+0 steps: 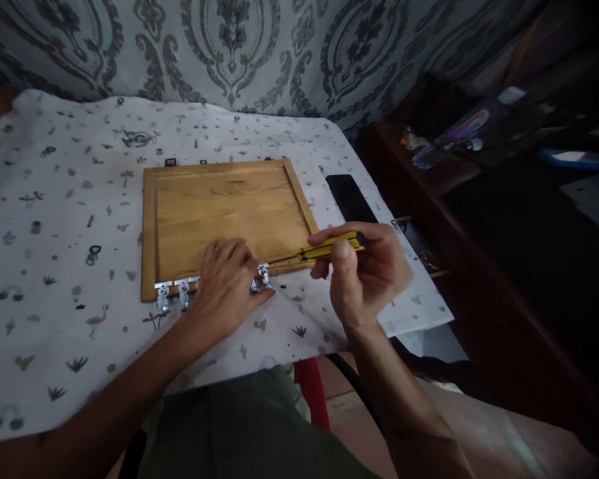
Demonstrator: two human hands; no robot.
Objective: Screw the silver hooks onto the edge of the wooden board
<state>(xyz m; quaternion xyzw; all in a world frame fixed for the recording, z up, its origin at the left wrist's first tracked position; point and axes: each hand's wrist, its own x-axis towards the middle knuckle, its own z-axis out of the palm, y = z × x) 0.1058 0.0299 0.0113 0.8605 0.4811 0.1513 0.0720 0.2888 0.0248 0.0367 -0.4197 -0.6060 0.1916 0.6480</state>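
A framed wooden panel (224, 199) lies flat on the cloth-covered table. Along its near edge is a row of small shiny metal clips (184, 293), some hidden by my left hand (228, 283). That hand lies over the edge, its fingertips on the wood and its thumb against a metal clip (263, 274) at the right end of the row. In my right hand (362, 273) is a yellow-and-black screwdriver (332, 246), gripped by its handle. Its thin shaft points left along the near edge toward that clip; whether the tip touches it I cannot tell.
A black phone-like slab (352, 198) lies right of the panel. The white printed tablecloth (80, 219) hangs at the front over my lap. A patterned curtain (229, 53) closes off the back. On dark furniture (459, 213) at right lies a clear plastic bottle (466, 130).
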